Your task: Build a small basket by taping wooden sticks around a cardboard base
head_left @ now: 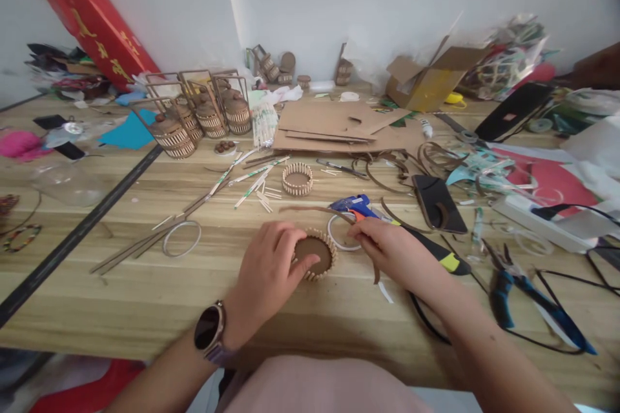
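Note:
My left hand (pixel 271 264) grips the near-left rim of a small round basket (pixel 333 258), its thumb inside over the brown base. Short pale sticks stand around the basket's edge. In my right hand (pixel 382 242) is a thin brown strip (pixel 310 209), pinched between thumb and fingers; one end reaches left above the basket, the other hangs down below the hand. Just beyond the right hand lies a blue glue gun (pixel 356 202), with a white ring (pixel 339 240) partly hidden behind the fingers. A second round stick basket (pixel 297 181) stands farther back.
Several finished lidded baskets with handles (pixel 177 140) stand at the back left. Flat cardboard (pixel 314 117) lies at the back middle. To the right are a phone (pixel 440 203), blue-handled pliers (pixel 504 297) and a white power strip (pixel 542 222). Cut sticks (pixel 252 187) are scattered left of centre.

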The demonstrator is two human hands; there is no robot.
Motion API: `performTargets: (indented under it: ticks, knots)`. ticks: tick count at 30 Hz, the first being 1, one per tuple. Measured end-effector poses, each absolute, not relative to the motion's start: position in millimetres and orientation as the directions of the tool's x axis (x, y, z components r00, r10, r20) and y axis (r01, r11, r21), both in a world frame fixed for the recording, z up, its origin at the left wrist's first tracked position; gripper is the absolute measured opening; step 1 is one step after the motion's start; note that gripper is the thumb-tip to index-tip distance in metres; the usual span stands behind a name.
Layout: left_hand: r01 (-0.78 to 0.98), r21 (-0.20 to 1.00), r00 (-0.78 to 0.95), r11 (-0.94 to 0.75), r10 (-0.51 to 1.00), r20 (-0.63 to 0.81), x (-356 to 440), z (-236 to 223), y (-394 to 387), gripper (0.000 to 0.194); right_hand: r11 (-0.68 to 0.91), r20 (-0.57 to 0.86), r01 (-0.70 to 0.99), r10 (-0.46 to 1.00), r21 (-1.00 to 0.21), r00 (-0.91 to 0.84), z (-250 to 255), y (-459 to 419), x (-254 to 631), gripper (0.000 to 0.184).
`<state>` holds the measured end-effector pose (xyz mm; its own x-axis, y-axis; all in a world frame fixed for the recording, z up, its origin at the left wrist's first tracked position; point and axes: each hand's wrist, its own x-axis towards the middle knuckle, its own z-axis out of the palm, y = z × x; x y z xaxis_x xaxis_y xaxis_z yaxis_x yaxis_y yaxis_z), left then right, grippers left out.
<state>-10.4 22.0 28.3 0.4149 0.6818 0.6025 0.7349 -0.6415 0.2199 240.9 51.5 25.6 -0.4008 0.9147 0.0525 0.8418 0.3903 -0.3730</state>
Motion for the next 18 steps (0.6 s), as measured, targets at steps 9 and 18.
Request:
performTargets:
  ticks: [9,18]
  knots:
    - [0.819,0.389,0.3,-0.421,0.894,0.334,-27.3,4.4,78.9,0.026,0.389,-0.155,0.885,0.887,-0.256,-0.434,19.7,68.9,215.9,0.021]
    - [0.67,0.717,0.268,-0.191,0.963,0.006,-52.3,-3.0,76.9,0.043,0.391,-0.246,0.905,0.872,-0.171,-0.423,19.9,63.0,205.6,0.02]
